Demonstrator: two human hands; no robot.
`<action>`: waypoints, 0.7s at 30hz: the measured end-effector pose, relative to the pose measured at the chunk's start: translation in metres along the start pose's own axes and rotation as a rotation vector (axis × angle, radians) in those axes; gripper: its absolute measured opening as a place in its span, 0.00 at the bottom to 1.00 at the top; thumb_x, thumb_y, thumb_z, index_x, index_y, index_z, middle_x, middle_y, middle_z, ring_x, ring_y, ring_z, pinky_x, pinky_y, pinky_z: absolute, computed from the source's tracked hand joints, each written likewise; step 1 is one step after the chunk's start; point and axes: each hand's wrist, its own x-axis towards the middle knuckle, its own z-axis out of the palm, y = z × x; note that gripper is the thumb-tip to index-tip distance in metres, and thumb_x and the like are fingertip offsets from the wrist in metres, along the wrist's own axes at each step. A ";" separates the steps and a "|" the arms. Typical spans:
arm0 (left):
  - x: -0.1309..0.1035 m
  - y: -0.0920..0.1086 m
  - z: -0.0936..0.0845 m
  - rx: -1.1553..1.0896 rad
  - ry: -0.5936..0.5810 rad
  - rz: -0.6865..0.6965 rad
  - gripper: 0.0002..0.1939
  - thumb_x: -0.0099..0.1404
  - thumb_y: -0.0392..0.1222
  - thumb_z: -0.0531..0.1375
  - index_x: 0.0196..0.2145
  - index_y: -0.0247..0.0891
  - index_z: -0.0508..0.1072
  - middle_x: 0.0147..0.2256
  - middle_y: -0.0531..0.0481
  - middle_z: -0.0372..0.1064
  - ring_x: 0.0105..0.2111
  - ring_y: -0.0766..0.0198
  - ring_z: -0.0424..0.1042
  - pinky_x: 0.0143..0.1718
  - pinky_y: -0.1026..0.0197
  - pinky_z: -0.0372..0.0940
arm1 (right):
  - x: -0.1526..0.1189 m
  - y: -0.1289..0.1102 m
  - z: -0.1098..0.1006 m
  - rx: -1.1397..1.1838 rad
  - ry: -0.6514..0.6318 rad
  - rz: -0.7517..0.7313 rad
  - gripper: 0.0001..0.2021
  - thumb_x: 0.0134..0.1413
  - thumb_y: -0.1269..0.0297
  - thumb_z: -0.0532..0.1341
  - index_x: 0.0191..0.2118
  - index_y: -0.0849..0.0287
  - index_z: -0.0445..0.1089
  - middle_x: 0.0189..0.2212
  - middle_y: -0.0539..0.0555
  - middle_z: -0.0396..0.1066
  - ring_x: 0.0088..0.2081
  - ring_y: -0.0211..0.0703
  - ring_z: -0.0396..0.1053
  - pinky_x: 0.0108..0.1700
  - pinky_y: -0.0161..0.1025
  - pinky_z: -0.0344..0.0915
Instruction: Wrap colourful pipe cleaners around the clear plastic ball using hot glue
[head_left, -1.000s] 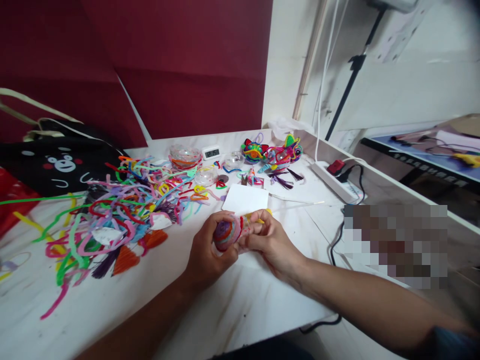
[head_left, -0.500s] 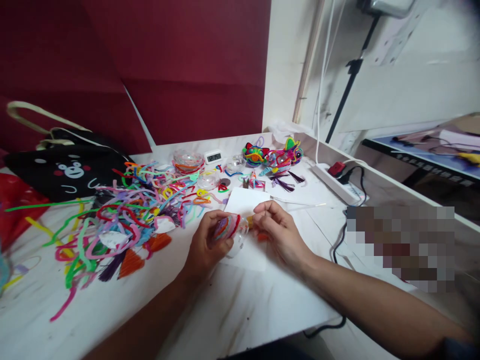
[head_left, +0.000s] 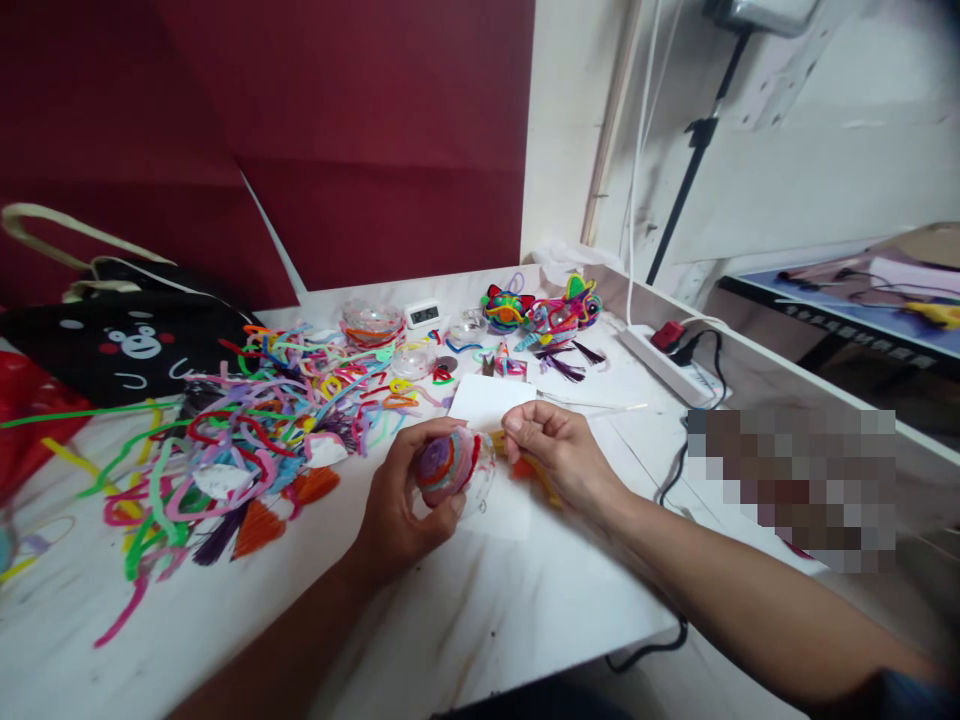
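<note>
Ball (head_left: pixel 448 465), one: clear shell, partly wrapped in coloured fuzzy strips; held above the desk (head_left: pixel 577 580), inward from its near edge. Left hand (head_left: pixel 394 505): curled round the ball, thumb below; presumably so the bare clear side faces the other hand. Right hand (head_left: pixel 555 450): thumb and fingertips pinched on a yellow strip (head_left: pixel 498 441) beside the clear side, probably for fine control. White card (head_left: pixel 486 398): flat, beneath and beyond the hands. Strip heap (head_left: pixel 247 440): toward the desk's left edge, seemingly within easy reach. Decorated balls (head_left: pixel 507 308): near the far right corner, perhaps out of the way. Clock (head_left: pixel 423 315): by the far edge. Power strip (head_left: pixel 667 362): along the right edge.
</note>
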 end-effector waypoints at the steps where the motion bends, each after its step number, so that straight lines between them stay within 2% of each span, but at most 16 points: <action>1: 0.000 -0.002 -0.001 -0.003 0.006 0.008 0.28 0.56 0.36 0.71 0.55 0.49 0.77 0.59 0.43 0.81 0.60 0.43 0.80 0.60 0.46 0.77 | 0.001 -0.001 -0.001 -0.024 0.001 -0.004 0.26 0.45 0.38 0.80 0.28 0.56 0.75 0.20 0.48 0.73 0.23 0.38 0.63 0.30 0.38 0.60; 5: 0.003 -0.006 -0.003 -0.018 0.052 -0.002 0.26 0.59 0.37 0.71 0.55 0.48 0.77 0.58 0.43 0.82 0.58 0.44 0.81 0.58 0.44 0.78 | 0.005 -0.006 -0.005 -0.152 -0.003 -0.097 0.29 0.51 0.33 0.75 0.24 0.54 0.71 0.17 0.47 0.67 0.23 0.38 0.59 0.31 0.39 0.60; 8: 0.006 -0.006 -0.004 -0.044 0.086 -0.044 0.24 0.59 0.39 0.71 0.53 0.48 0.77 0.56 0.44 0.83 0.57 0.44 0.82 0.56 0.45 0.78 | 0.010 -0.007 -0.010 -0.306 0.019 -0.165 0.28 0.59 0.33 0.68 0.24 0.53 0.69 0.16 0.45 0.61 0.22 0.38 0.57 0.31 0.39 0.59; 10: 0.007 -0.006 -0.005 -0.060 0.101 -0.076 0.23 0.60 0.39 0.70 0.53 0.49 0.77 0.57 0.46 0.83 0.58 0.44 0.81 0.56 0.45 0.77 | 0.013 -0.009 -0.016 -0.466 0.048 -0.196 0.24 0.66 0.40 0.64 0.25 0.53 0.67 0.17 0.45 0.61 0.23 0.39 0.57 0.30 0.40 0.57; 13: 0.008 -0.007 -0.006 -0.061 0.109 -0.110 0.23 0.61 0.40 0.70 0.54 0.49 0.77 0.57 0.47 0.82 0.58 0.44 0.81 0.54 0.45 0.78 | 0.017 -0.016 -0.025 -0.834 0.030 -0.216 0.09 0.65 0.61 0.65 0.33 0.54 0.69 0.27 0.49 0.73 0.30 0.42 0.69 0.36 0.39 0.61; 14: 0.008 -0.009 -0.006 -0.053 0.111 -0.110 0.23 0.60 0.40 0.70 0.54 0.49 0.77 0.57 0.47 0.82 0.57 0.44 0.81 0.54 0.45 0.78 | 0.018 -0.021 -0.027 -0.984 0.001 -0.205 0.04 0.63 0.67 0.66 0.37 0.55 0.71 0.34 0.52 0.78 0.35 0.44 0.73 0.39 0.40 0.62; 15: 0.009 -0.010 -0.007 -0.041 0.116 -0.104 0.23 0.60 0.40 0.70 0.54 0.49 0.76 0.56 0.46 0.82 0.56 0.45 0.81 0.53 0.45 0.78 | 0.019 -0.026 -0.029 -1.144 -0.035 -0.172 0.04 0.62 0.70 0.67 0.40 0.55 0.72 0.40 0.55 0.80 0.39 0.47 0.75 0.40 0.40 0.63; 17: 0.009 -0.011 -0.007 -0.012 0.132 -0.082 0.24 0.59 0.39 0.70 0.54 0.49 0.76 0.54 0.46 0.82 0.56 0.46 0.81 0.55 0.45 0.78 | 0.019 -0.036 -0.030 -1.425 -0.110 -0.026 0.05 0.63 0.67 0.70 0.43 0.57 0.75 0.48 0.62 0.81 0.45 0.53 0.78 0.40 0.42 0.62; 19: 0.009 -0.011 -0.006 0.009 0.136 -0.064 0.25 0.58 0.38 0.71 0.54 0.48 0.76 0.53 0.46 0.82 0.56 0.46 0.81 0.56 0.45 0.78 | 0.019 -0.043 -0.028 -1.571 -0.166 0.128 0.08 0.67 0.60 0.70 0.44 0.58 0.76 0.47 0.65 0.83 0.47 0.58 0.79 0.40 0.44 0.62; 21: 0.008 -0.010 -0.005 0.019 0.145 -0.061 0.25 0.59 0.38 0.71 0.54 0.47 0.76 0.54 0.45 0.81 0.56 0.47 0.81 0.56 0.46 0.77 | 0.019 -0.046 -0.027 -1.585 -0.192 0.210 0.10 0.68 0.58 0.70 0.46 0.59 0.77 0.46 0.65 0.84 0.47 0.60 0.80 0.40 0.44 0.63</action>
